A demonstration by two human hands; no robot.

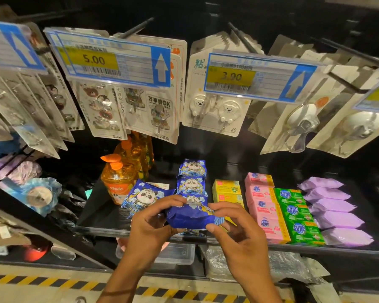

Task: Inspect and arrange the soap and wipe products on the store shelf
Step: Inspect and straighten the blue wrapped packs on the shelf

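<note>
Between left hand (150, 226) and right hand (235, 234), blue pack (187, 217) half-hides another pack (194, 199).

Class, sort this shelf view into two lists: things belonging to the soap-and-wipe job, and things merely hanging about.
Job: blue panda pack, held by left hand and right hand; shelved panda packs; pink soap bars; green soap bars; purple wipe packs.
About: hook cards; price tags; clear tub.
</note>
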